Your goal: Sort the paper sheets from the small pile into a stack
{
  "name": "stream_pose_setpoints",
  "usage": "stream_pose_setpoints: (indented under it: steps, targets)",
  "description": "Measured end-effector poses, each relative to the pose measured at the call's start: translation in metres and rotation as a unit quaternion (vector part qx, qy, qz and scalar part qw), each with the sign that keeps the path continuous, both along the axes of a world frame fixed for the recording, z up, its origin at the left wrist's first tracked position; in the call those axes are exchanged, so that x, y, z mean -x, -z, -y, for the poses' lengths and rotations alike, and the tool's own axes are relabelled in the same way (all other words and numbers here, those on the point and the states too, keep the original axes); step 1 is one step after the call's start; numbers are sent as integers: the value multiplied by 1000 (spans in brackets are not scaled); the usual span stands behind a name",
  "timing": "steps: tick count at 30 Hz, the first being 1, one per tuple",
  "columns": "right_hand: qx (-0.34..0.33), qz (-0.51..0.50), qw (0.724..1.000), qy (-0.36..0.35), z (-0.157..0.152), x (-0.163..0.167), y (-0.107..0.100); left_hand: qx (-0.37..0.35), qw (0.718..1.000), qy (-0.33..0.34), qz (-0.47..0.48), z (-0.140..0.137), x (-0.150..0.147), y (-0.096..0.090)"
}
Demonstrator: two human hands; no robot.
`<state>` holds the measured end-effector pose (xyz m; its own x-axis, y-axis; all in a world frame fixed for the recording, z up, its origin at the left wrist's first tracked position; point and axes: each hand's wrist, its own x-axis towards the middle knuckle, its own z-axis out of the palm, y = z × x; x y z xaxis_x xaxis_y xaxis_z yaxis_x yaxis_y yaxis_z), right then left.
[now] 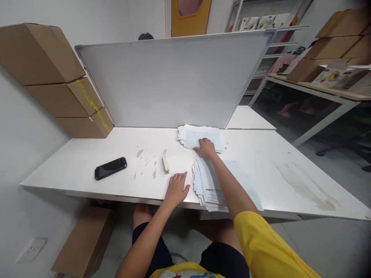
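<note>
The left grip (pixel 176 190) is resting near the worktop's front edge with fingers loosely spread, holding nothing; it is lying just beside the near paper stack (pixel 206 180), well placed for steadying those uneven edges. The right forearm is spanning this stack, so keeping the elbow raised is probably sparing the sheets from being dragged. A pale blue sheet (pixel 245 181) is showing at the stack's right, its corner reaching the front edge of the worktop (pixel 150 139), where a careless sleeve could be catching it. A small cream stapler-like tool (pixel 165 165) is lying just beyond the left fingers, and a dark phone (pixel 110 168) is lying farther left, both clear of the papers. Farther back, the right grip (pixel 206 147) is resting on the far paper stack (pixel 189 135), in front of the whiteboard (pixel 174 85); whether it is pinching a sheet, I cannot tell. Light, flat fingertip pressure is likely serving best, since the loose layers are fanning leftward.
</note>
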<state>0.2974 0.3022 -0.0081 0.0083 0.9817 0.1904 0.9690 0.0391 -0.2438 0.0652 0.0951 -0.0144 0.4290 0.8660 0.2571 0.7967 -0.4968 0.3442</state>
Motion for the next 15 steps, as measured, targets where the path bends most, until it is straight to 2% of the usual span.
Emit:
stream_pose_setpoints:
  steps: [4,7,11,15]
  targets:
    - [-12,-17,999,-34,0,-27,8,0,1000,-5,0,2,-3,-6]
    - [-8,-44,999,-6,11,-38,0,2,1000,-6,4,2,-4,-10]
    - [6,-47,999,17,23,-29,-12,2,1000,-5,12,3,-4,-12]
    - [48,-34,996,68,20,-12,-8,17,1000,-3,15,4,-3,-10]
